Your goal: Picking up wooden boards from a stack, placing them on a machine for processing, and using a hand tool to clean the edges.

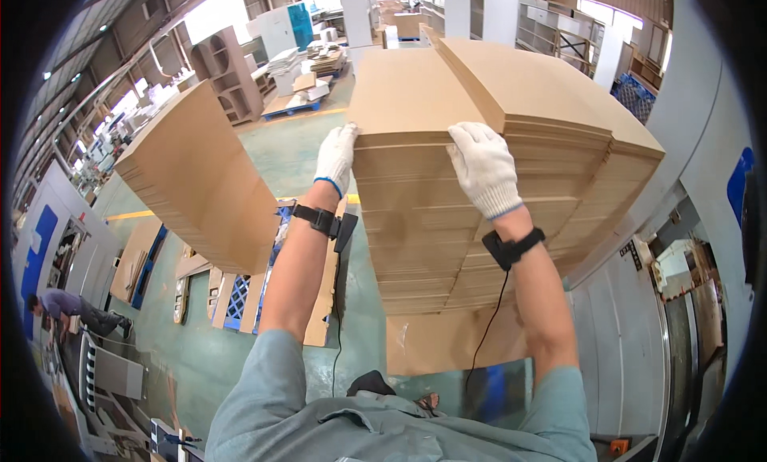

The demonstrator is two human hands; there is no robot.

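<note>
A tall stack of flat brown boards stands in front of me, its upper layers split into a left pile and a slightly higher right pile. My left hand, in a white knit glove, is closed round the front left corner of the left pile's top brown board. On that board's front edge, beside the step up to the right pile, my gloved right hand is closed with its fingers bent over the edge. Its fingertips are partly hidden. Each wrist wears a black strap with a cable.
To the left, another tall brown board stack stands near blue pallets. A grey machine is close on the right. One person bends over at the far left. Farther back, a pallet carries loose panels.
</note>
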